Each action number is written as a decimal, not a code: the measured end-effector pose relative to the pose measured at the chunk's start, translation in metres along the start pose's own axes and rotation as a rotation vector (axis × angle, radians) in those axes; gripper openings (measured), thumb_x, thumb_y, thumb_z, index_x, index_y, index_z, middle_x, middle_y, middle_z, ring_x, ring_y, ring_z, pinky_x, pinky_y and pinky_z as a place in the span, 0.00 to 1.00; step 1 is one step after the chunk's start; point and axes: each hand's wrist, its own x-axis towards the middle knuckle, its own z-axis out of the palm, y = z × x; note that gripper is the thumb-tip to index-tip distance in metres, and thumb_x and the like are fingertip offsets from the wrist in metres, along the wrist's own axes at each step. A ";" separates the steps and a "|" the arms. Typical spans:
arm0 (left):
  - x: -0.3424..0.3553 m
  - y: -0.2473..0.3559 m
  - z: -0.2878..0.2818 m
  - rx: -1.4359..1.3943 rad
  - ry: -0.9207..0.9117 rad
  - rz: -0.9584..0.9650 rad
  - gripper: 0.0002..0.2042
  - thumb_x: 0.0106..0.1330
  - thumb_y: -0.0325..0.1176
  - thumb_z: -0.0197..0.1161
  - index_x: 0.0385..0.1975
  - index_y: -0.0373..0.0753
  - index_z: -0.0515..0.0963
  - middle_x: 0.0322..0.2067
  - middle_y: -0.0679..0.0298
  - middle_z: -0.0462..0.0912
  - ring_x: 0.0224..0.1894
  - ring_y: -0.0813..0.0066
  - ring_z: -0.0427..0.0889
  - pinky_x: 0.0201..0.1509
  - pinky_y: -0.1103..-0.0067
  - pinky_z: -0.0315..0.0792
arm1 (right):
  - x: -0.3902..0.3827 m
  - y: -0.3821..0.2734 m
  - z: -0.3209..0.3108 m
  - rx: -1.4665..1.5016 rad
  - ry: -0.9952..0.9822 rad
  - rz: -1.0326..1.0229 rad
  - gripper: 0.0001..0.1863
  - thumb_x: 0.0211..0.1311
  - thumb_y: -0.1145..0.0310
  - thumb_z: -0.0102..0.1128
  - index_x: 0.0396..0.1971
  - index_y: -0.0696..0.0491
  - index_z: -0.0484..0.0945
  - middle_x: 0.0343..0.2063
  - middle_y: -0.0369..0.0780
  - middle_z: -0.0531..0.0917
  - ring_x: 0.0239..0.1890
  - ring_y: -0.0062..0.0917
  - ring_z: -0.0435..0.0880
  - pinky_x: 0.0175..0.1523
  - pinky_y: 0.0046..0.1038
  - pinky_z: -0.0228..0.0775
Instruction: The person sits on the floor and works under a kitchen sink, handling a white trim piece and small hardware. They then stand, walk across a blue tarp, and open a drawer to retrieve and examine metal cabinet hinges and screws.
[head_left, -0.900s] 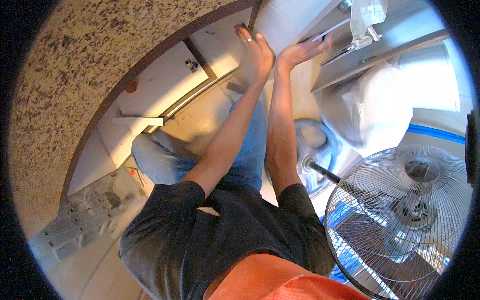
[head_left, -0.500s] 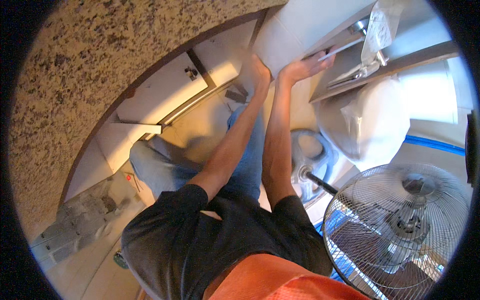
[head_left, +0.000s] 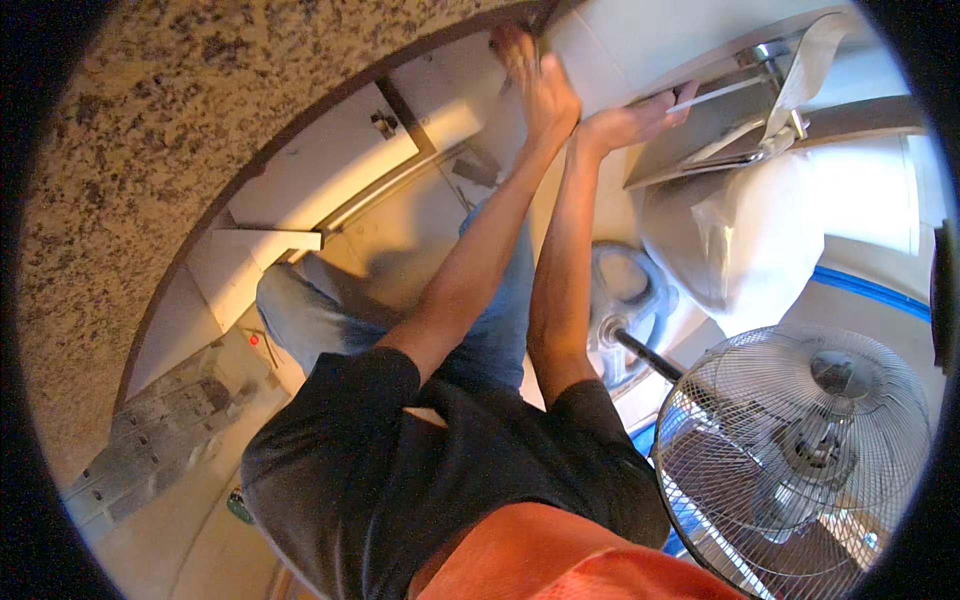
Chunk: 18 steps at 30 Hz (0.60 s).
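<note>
From the head view, the left hand (head_left: pixel 543 95) reaches up and away, its fingers outstretched near the underside of the speckled worktop (head_left: pixel 130 190); whether they grip or touch anything I cannot tell. The right hand (head_left: pixel 632 124) lies just beside it, wrists close together, with a thin pale strip (head_left: pixel 722 94) pinched at its fingers and pointing out to the right. Further right of that hand are a metal fitting (head_left: pixel 765 55) and a translucent sheet (head_left: pixel 806 70), both blurred. Below and right of the right hand hangs a whitish plastic bag (head_left: pixel 745 235), and nearer the body stands a wire-caged fan (head_left: pixel 800 440) on a round base (head_left: pixel 640 300). White cabinet panels (head_left: pixel 325 165) lie left of and below the left hand, under the worktop
</note>
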 end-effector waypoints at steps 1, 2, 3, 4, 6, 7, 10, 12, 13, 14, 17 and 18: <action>-0.002 -0.004 -0.006 0.047 0.044 0.052 0.32 0.76 0.43 0.35 0.69 0.20 0.47 0.71 0.34 0.43 0.75 0.41 0.39 0.78 0.61 0.33 | 0.005 0.002 0.003 -0.031 -0.001 -0.040 0.31 0.77 0.50 0.36 0.64 0.61 0.63 0.63 0.52 0.65 0.65 0.44 0.63 0.71 0.42 0.49; -0.003 -0.005 -0.004 0.136 0.047 0.058 0.32 0.76 0.43 0.35 0.68 0.20 0.48 0.71 0.34 0.44 0.75 0.41 0.39 0.78 0.60 0.34 | 0.003 0.004 0.000 -0.096 -0.011 -0.083 0.31 0.77 0.50 0.35 0.64 0.61 0.63 0.63 0.52 0.64 0.66 0.44 0.62 0.71 0.42 0.49; 0.000 -0.006 -0.001 0.028 0.061 0.039 0.32 0.76 0.43 0.34 0.69 0.20 0.47 0.71 0.35 0.43 0.75 0.41 0.39 0.78 0.60 0.33 | 0.004 0.006 0.001 -0.157 0.003 -0.103 0.31 0.77 0.50 0.35 0.64 0.61 0.63 0.63 0.52 0.64 0.66 0.44 0.62 0.72 0.42 0.49; 0.002 -0.005 0.003 -0.048 0.032 -0.050 0.32 0.76 0.43 0.34 0.69 0.20 0.45 0.71 0.35 0.42 0.75 0.41 0.38 0.78 0.60 0.32 | 0.004 0.006 0.000 -0.136 -0.009 -0.136 0.31 0.77 0.50 0.35 0.64 0.61 0.63 0.63 0.52 0.64 0.66 0.44 0.62 0.72 0.42 0.49; 0.005 -0.006 0.011 -0.179 0.008 -0.200 0.32 0.76 0.44 0.33 0.69 0.20 0.44 0.72 0.36 0.41 0.75 0.42 0.36 0.77 0.59 0.31 | 0.003 0.006 0.000 -0.117 -0.014 -0.131 0.32 0.77 0.49 0.35 0.64 0.62 0.63 0.63 0.53 0.65 0.66 0.44 0.62 0.72 0.41 0.48; 0.004 -0.007 0.013 -0.129 0.015 -0.118 0.32 0.77 0.44 0.33 0.70 0.21 0.44 0.72 0.36 0.41 0.75 0.42 0.36 0.77 0.59 0.30 | 0.003 0.006 0.001 -0.075 -0.016 -0.079 0.32 0.77 0.49 0.35 0.64 0.62 0.63 0.63 0.53 0.65 0.66 0.44 0.62 0.72 0.42 0.48; 0.007 -0.015 0.013 -0.037 0.131 0.174 0.32 0.77 0.45 0.31 0.69 0.21 0.46 0.72 0.36 0.42 0.75 0.40 0.35 0.77 0.56 0.29 | 0.002 0.004 0.002 -0.012 -0.005 -0.017 0.32 0.77 0.50 0.34 0.63 0.63 0.64 0.62 0.53 0.66 0.66 0.44 0.62 0.72 0.42 0.48; 0.003 -0.021 0.008 -0.080 0.159 0.114 0.32 0.77 0.46 0.31 0.69 0.22 0.47 0.72 0.36 0.42 0.75 0.39 0.36 0.76 0.54 0.28 | 0.002 0.003 0.001 -0.040 0.002 -0.096 0.31 0.77 0.50 0.34 0.63 0.63 0.65 0.62 0.53 0.67 0.66 0.44 0.62 0.71 0.43 0.49; 0.005 -0.023 0.009 -0.053 0.160 0.213 0.32 0.77 0.45 0.32 0.69 0.22 0.47 0.72 0.36 0.42 0.75 0.39 0.35 0.76 0.54 0.28 | 0.002 0.003 0.001 -0.050 0.002 -0.119 0.31 0.77 0.50 0.34 0.62 0.64 0.65 0.62 0.53 0.67 0.66 0.44 0.62 0.71 0.43 0.49; 0.007 -0.024 0.012 -0.012 0.136 0.227 0.32 0.77 0.45 0.32 0.70 0.22 0.46 0.72 0.36 0.42 0.75 0.39 0.35 0.76 0.54 0.27 | 0.002 0.003 0.001 -0.043 -0.001 -0.118 0.31 0.77 0.50 0.34 0.62 0.64 0.65 0.62 0.53 0.67 0.66 0.45 0.62 0.71 0.43 0.49; 0.011 -0.028 0.023 -0.059 0.086 0.236 0.32 0.76 0.45 0.32 0.70 0.23 0.45 0.72 0.36 0.41 0.75 0.39 0.34 0.76 0.55 0.27 | 0.004 0.003 -0.001 0.074 0.014 0.027 0.32 0.77 0.50 0.34 0.63 0.64 0.64 0.62 0.54 0.66 0.66 0.46 0.62 0.70 0.43 0.50; 0.011 -0.032 0.026 -0.061 0.104 0.308 0.32 0.76 0.45 0.31 0.70 0.23 0.44 0.72 0.36 0.41 0.75 0.39 0.34 0.76 0.55 0.27 | 0.004 0.003 -0.001 0.134 0.006 0.067 0.32 0.77 0.50 0.33 0.63 0.64 0.64 0.63 0.54 0.66 0.66 0.47 0.62 0.70 0.43 0.50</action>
